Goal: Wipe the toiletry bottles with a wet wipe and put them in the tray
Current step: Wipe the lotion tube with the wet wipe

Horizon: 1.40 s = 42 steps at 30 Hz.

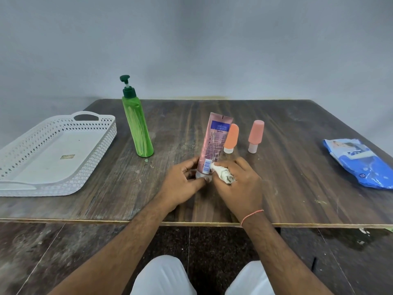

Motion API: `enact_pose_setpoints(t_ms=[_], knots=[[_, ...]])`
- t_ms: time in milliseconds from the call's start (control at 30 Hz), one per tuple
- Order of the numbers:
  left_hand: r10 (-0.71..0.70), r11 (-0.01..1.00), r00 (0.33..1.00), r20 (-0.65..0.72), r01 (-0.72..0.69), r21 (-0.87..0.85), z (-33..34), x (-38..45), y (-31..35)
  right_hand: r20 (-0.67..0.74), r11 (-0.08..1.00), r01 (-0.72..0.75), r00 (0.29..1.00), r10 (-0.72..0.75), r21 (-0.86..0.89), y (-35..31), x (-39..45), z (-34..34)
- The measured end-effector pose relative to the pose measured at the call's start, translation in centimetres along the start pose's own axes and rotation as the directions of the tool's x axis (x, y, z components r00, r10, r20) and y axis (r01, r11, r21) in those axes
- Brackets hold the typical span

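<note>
A pink lotion tube [213, 141] stands cap-down near the middle of the wooden table. My left hand [182, 184] grips its white cap end from the left. My right hand [240, 182] holds a crumpled, dirty white wet wipe [222, 174] and presses it against the tube's lower right side. A tall green pump bottle [137, 124] stands to the left. Behind the tube stand two small orange bottles [231, 138] [255, 136], cap-down. A white perforated tray [53, 154] lies at the left, holding no bottles.
A blue pack of wet wipes [359, 161] lies at the right side of the table. The table's front edge [85, 220] runs just below my wrists, with dark floor under it. A grey wall stands behind the table.
</note>
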<state>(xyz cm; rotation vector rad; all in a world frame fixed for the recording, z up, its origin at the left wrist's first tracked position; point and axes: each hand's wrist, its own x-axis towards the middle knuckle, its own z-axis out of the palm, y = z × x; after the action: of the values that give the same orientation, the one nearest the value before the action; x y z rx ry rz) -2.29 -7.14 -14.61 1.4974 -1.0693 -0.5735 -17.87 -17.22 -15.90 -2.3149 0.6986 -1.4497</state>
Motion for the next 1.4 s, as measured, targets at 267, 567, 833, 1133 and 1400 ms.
enact_pose_setpoints(t_ms=[267,567,833,1133,1400], knots=[[0.001,1.000,1.000,0.011,-0.001,0.007,-0.24,0.01,-0.08,-0.008,0.996,-0.062,0.998,0.063,0.064,0.22,0.17,0.13],[0.005,1.000,0.999,0.052,-0.005,-0.004,-0.29,-0.08,-0.48,0.016,0.988,-0.084,0.996,0.083,0.131,0.45,0.21,0.14],[0.029,0.999,0.999,0.021,-0.029,0.036,-0.23,0.08,-0.65,0.014,0.989,-0.098,0.995,0.097,0.112,0.42,0.29,0.04],[0.055,0.996,0.998,0.004,-0.055,0.072,0.04,-0.02,-0.72,0.050,0.991,-0.065,0.997,0.059,0.121,0.16,0.14,0.07],[0.050,0.997,0.999,-0.008,-0.050,0.057,0.04,-0.10,-0.58,0.055,0.990,-0.055,0.997,0.049,0.132,0.24,0.14,0.12]])
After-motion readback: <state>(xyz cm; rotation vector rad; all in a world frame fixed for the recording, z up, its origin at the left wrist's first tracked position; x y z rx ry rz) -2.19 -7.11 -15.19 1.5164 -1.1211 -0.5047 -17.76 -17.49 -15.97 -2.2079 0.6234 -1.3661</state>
